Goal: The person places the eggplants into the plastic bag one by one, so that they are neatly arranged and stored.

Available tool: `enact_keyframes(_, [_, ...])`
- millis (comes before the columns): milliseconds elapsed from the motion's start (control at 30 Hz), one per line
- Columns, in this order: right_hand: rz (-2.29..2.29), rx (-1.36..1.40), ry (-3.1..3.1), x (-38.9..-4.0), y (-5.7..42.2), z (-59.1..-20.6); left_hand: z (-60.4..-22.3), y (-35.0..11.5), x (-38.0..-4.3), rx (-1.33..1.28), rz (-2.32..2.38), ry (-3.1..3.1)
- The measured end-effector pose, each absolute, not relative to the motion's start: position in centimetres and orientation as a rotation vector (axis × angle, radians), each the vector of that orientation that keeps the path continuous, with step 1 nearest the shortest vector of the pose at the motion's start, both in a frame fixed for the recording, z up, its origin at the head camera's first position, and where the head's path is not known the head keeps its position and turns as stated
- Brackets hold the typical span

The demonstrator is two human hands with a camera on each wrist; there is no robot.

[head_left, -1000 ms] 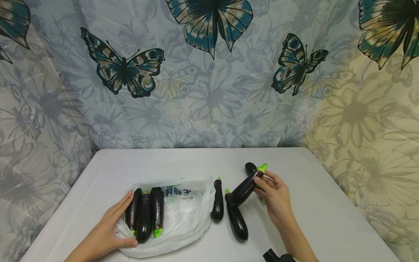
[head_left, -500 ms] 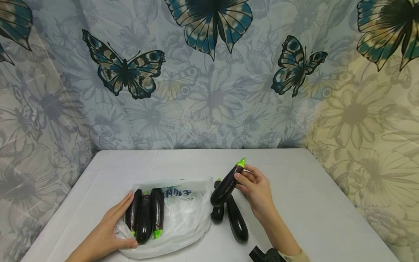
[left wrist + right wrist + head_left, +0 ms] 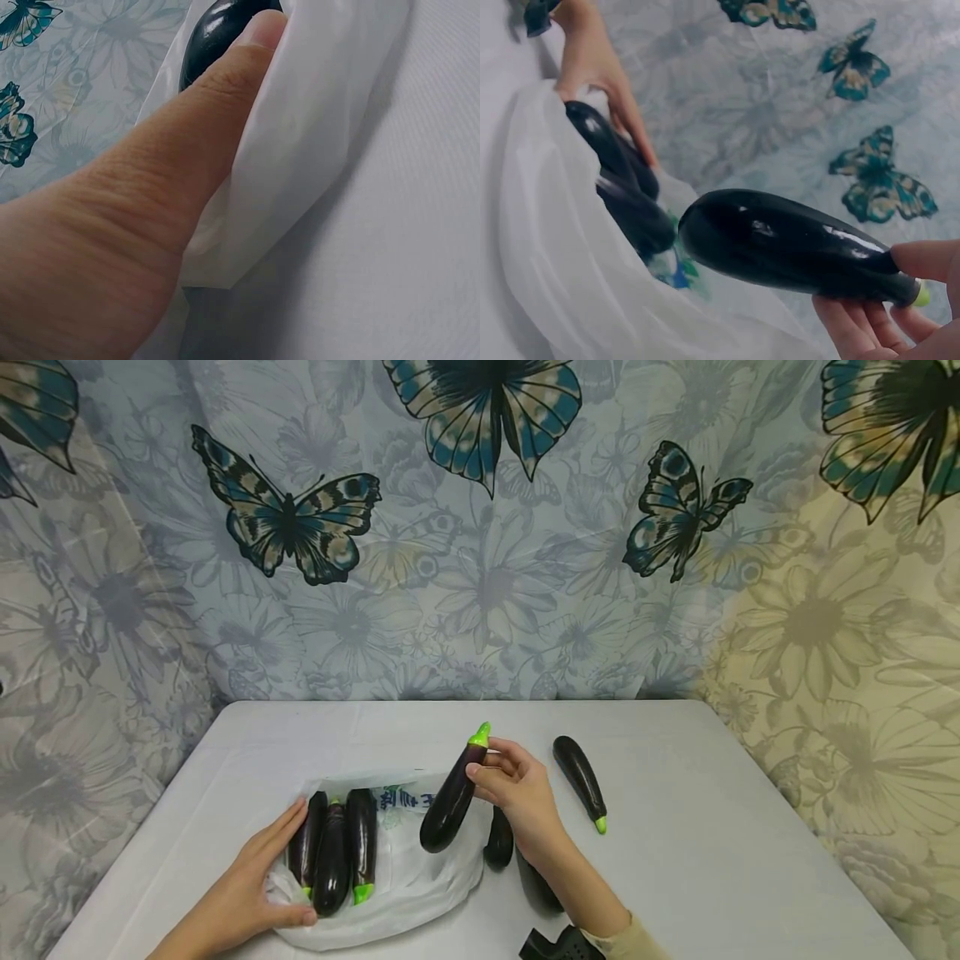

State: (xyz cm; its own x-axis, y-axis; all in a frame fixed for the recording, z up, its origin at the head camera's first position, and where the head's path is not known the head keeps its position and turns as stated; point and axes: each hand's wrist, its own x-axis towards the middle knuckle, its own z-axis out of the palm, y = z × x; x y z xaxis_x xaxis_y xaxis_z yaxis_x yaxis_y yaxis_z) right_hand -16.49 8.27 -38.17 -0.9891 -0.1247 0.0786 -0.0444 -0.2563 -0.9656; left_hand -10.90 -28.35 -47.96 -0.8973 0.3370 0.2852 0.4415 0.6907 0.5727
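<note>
A white plastic bag (image 3: 427, 893) lies with its mouth spread and three dark eggplants (image 3: 331, 864) side by side in its left part. My left hand (image 3: 251, 881) rests at the bag's left edge with straight fingers along the outermost eggplant. In the left wrist view its thumb (image 3: 217, 86) lies over the bag's rim, against an eggplant (image 3: 214, 37). My right hand (image 3: 521, 797) pinches another eggplant (image 3: 452, 802) near its green stem. That eggplant slants over the bag's right part, stem end up, blunt end toward the bag's inside.
Right of the bag lies one eggplant (image 3: 499, 843), partly behind my right hand. Another eggplant (image 3: 538, 885) is mostly covered by the right forearm. Farther back on the white table (image 3: 712, 827) is an eggplant (image 3: 581, 781) on its own. A butterfly-print cloth (image 3: 487, 568) hangs behind.
My right hand has carried its eggplant leftward from above the loose ones to over the bag. The back-right eggplant has come into full view. My left hand stays in place.
</note>
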Motion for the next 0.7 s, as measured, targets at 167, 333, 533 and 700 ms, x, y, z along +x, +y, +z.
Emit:
enact_keyframes(167, [-2.354,-0.242,1.881,-16.3,6.4,-38.9,-47.9,-28.4,-10.9,-0.634,-0.985,-2.741])
enact_keyframes(333, [-2.266,-0.282,1.904,-16.1,4.6,-39.5,-47.9,-28.5,-10.8,-0.625,-0.961,-2.748])
enact_keyframes(533, [-2.173,-0.321,1.960,-16.1,2.7,-40.2,-48.0,-28.5,-10.9,-0.659,-0.948,-2.713])
enact_keyframes(700, [-2.093,-0.336,1.992,-16.2,1.6,-40.7,-48.1,-28.5,-10.8,-0.669,-0.946,-2.698])
